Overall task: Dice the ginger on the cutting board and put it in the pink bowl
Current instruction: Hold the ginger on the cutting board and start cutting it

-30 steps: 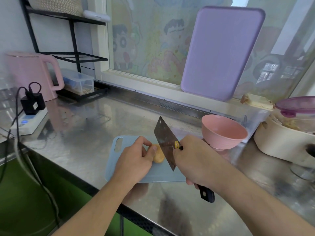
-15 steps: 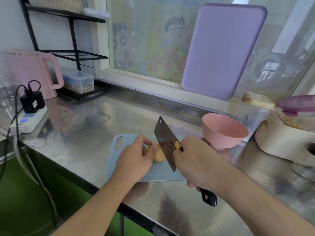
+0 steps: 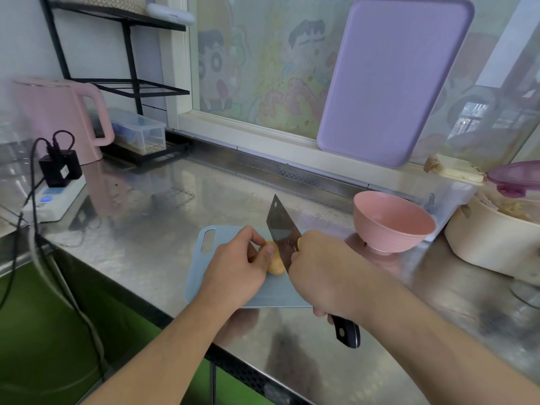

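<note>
A yellowish piece of ginger (image 3: 275, 263) lies on the pale blue cutting board (image 3: 204, 258) near the counter's front edge. My left hand (image 3: 238, 270) pinches the ginger from the left with thumb and curled fingers. My right hand (image 3: 324, 273) grips the black handle of a cleaver (image 3: 282, 232), whose blade stands on edge against the ginger's right side, tip pointing away from me. The pink bowl (image 3: 393, 222) stands empty on the steel counter just right of the board.
A purple board (image 3: 391, 80) leans on the window behind. A cream pot (image 3: 491, 244) with a purple lid sits at the right. At the left are a pink kettle (image 3: 55, 118), a power strip (image 3: 54, 197) with cables, and a clear box (image 3: 140, 134) under a black rack.
Both hands, the cleaver and the ginger keep almost the same place; the blade stays at the ginger's right side. The small shifts look like head camera movement.
</note>
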